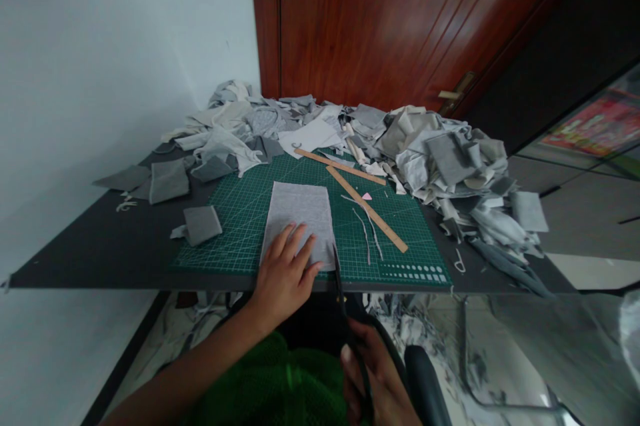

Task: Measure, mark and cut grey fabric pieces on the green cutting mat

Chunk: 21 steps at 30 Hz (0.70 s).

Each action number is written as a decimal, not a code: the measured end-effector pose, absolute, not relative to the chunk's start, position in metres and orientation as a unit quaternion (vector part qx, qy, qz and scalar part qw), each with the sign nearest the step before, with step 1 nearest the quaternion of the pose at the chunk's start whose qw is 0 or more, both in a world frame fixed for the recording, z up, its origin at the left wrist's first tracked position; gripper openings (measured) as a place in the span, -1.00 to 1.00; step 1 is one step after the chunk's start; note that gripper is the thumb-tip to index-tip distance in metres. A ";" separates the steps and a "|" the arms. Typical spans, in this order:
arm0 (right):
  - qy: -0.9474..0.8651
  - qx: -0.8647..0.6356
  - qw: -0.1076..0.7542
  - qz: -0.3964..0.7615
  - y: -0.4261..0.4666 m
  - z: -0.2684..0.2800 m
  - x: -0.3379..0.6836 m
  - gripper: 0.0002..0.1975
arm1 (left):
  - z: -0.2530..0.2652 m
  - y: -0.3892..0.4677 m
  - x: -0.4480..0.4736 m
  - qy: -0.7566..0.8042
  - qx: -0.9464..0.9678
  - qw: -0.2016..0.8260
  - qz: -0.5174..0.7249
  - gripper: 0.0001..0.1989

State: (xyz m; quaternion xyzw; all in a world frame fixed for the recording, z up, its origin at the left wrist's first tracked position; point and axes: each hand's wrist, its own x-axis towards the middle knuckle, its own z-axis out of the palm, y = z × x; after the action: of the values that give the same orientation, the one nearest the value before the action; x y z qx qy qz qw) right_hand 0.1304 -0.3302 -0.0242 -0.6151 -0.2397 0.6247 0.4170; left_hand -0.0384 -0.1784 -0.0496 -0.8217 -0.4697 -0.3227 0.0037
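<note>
A light grey rectangle of fabric [300,203] lies flat on the green cutting mat [240,213]. My left hand [287,273] rests on its near part, palm down with fingers spread. In front of the table edge, my right hand [377,373] grips a pair of black scissors [341,306]. The blades point away from me and meet the fabric's right edge near its lower corner. How far the blades are apart I cannot tell. Thin trimmed fabric strips [374,236] lie to the right of the fabric.
Two wooden rulers [370,211] [345,167] lie on the mat, with a small pink piece [367,197] beside them. Heaps of grey and white scraps [425,146] line the back and right. A folded grey piece [201,225] sits at left. Behind stands a brown door [360,26].
</note>
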 end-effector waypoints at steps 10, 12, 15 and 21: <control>-0.237 -0.604 0.413 0.640 -0.331 -0.026 0.135 -0.08 | -0.050 -0.183 -0.031 -0.517 -0.830 0.037 -0.209 -0.51; -0.232 -0.599 0.414 0.645 -0.332 -0.026 0.137 -0.10 | -0.049 -0.184 -0.031 -0.518 -0.828 0.038 -0.211 -0.51; -0.218 -0.598 0.411 0.653 -0.332 -0.024 0.140 -0.14 | -0.049 -0.185 -0.031 -0.518 -0.829 0.034 -0.209 -0.50; -0.216 -0.606 0.414 0.644 -0.333 -0.020 0.139 -0.14 | -0.049 -0.185 -0.031 -0.516 -0.831 0.030 -0.205 -0.49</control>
State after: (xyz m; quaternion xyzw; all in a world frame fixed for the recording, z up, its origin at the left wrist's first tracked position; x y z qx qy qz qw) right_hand 0.1386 -0.3328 -0.0201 -0.6060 -0.2161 0.6440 0.4138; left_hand -0.0309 -0.1849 -0.0493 -0.8309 -0.5163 -0.2053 0.0303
